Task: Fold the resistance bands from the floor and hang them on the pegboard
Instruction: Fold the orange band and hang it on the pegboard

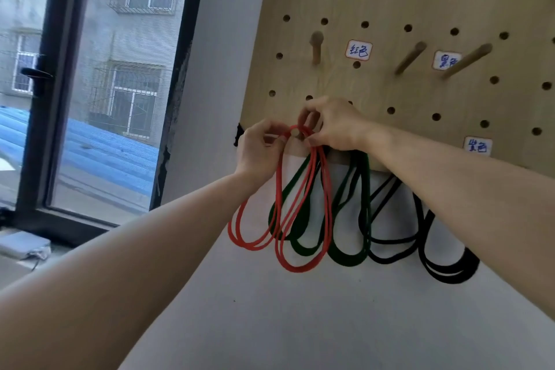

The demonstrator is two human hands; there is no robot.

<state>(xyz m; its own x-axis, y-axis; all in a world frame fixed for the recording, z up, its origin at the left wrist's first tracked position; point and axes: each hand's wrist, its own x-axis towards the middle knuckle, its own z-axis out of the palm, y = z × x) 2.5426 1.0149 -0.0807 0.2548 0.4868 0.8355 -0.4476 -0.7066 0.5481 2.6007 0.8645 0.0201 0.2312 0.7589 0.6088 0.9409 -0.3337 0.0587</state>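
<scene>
A folded red band [295, 269] is hanging in loops from a peg [294, 131] on the pegboard [390, 3], overlapping a green band [342, 261].

A wooden pegboard [390, 3] on the wall carried several pegs [410, 58] and three handwritten labels [358, 50]. A red band [280, 183] looped over a low peg [295, 131]; a green band [345, 261] and black bands [447, 276] hung beside it.

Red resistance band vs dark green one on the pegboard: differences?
The thin red rubber resistance band is cord-like; the dark green resistance band is wider, flat. The left hand and right hand pinch the red band at the wooden peg; the green band's top is hidden behind the right hand. Both hang in folded loops.
</scene>
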